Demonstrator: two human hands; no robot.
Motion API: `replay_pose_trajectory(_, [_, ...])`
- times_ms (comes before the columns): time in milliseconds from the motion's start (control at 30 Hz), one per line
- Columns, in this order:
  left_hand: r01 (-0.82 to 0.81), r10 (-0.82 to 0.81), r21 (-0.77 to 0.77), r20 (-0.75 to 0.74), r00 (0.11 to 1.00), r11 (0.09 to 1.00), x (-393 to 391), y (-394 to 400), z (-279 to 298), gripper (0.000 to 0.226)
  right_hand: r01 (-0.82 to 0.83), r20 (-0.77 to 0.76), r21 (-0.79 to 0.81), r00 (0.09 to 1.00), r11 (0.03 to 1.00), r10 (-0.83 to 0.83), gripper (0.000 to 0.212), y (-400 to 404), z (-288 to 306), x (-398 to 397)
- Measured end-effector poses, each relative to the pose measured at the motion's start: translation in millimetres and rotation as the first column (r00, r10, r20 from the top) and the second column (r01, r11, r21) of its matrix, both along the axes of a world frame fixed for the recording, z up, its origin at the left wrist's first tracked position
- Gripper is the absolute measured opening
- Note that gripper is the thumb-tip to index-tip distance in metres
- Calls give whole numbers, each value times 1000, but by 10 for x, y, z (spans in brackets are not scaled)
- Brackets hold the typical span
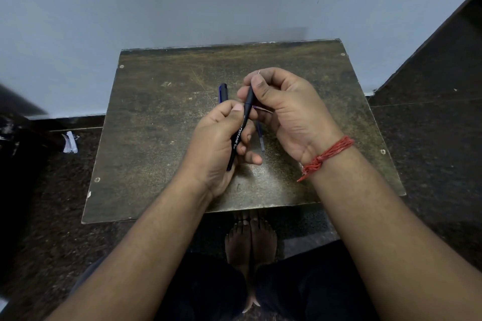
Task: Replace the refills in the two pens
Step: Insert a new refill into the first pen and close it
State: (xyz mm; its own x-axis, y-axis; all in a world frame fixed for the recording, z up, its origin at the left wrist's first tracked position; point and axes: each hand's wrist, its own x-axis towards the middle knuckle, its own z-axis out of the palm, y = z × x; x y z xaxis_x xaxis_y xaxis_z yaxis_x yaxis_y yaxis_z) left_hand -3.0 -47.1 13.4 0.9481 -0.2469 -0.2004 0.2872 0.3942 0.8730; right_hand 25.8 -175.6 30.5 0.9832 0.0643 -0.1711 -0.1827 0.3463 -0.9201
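A black gel pen (241,126) with white lettering slants above the small worn table (156,138). My left hand (219,143) grips its lower barrel. My right hand (287,109) pinches the pen's upper front section, and a thin metal tip shows above the fingers. A blue pen (223,91) lies on the table just behind my left hand, partly hidden. A loose refill (260,137) lies on the table under my right hand, mostly covered. A purple-tipped piece (262,109) shows between my right fingers.
The table stands against a pale wall (182,2). Dark speckled floor surrounds it. White crumpled paper (70,142) lies on the floor at left. My bare feet (250,240) rest below the table's near edge. A red thread band (326,157) circles my right wrist.
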Motion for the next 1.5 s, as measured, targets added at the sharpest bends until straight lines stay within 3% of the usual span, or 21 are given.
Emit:
replay_pose_trajectory(433, [-41,41,45,-1,999,998,2,-47,-20,28,73,15,-160,997,984,-72,21,44,-5,15])
replay_pose_trajectory(567, [-47,47,23,-12,999,999,0,-48,2,27,34,20,-113,999,993,-32,12,10,6,8])
replay_pose_trajectory(633, [-58,58,-3,-19,998,998,6,-34,22,25,78,78,-224,995,971,-61,6,-70,-14,27])
replay_pose_trajectory(667, [-69,69,-8,-24,997,998,11,-23,29,25,146,138,-366,985,919,-101,4,-134,-23,47])
replay_pose_trajectory(767, [-115,115,-4,-51,992,993,24,21,44,24,334,286,-702,941,628,-181,4,-340,-40,104])
replay_pose_trajectory(867, [-152,153,9,-77,985,988,36,50,45,24,269,235,-876,963,401,-132,4,-439,-82,98])
replay_pose_trajectory(1067, [-147,147,15,-69,987,989,32,55,41,25,133,133,-991,991,28,4,19,-295,-114,60])
replay_pose_trajectory(1200, [-149,150,7,-66,987,989,37,60,34,25,136,135,-986,991,-94,23,20,-216,-113,54])
replay_pose_trajectory(1333, [-148,148,2,-68,987,989,42,58,27,25,108,103,-985,994,-132,43,22,-193,-102,61])
replay_pose_trajectory(1400, [-149,148,-3,-70,986,989,44,60,25,25,104,101,-992,994,-74,49,22,-185,-96,73])
replay_pose_trajectory(1433, [-148,148,-2,-69,987,989,44,61,26,25,112,113,-994,993,13,42,21,-180,-84,79])
replay_pose_trajectory(1500, [-144,144,9,-62,988,990,42,56,28,24,150,157,-938,988,314,-3,18,-155,-54,84])
